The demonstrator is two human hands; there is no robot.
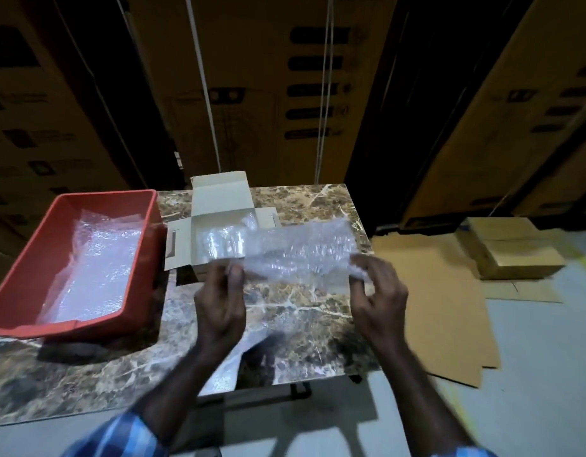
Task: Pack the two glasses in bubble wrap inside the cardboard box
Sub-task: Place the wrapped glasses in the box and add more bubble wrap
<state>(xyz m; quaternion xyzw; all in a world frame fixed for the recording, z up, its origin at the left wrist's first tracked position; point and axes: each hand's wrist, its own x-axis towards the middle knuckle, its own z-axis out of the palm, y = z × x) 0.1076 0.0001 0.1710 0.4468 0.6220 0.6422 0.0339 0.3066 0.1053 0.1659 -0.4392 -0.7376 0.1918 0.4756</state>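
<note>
Pinched at both ends, a sheet of bubble wrap point(298, 250) hangs stretched above the marble table point(295, 328): the left hand point(220, 303) grips its left edge between thumb and fingers, the right hand point(377, 296) its right edge. At far left sits a red tray point(27, 285) lined with more wrap. Behind the sheet, the open cardboard box point(219, 225) holds something clear and wrapped, too blurred to identify. Flattened cardboard point(440, 291) lies on the floor at right.

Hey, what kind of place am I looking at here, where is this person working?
Probably a warehouse or packing area. Tall printed cartons are stacked behind the marble-patterned table, flattened cardboard sheets lie on the floor, and a red plastic bin holds bubble wrap.
</note>
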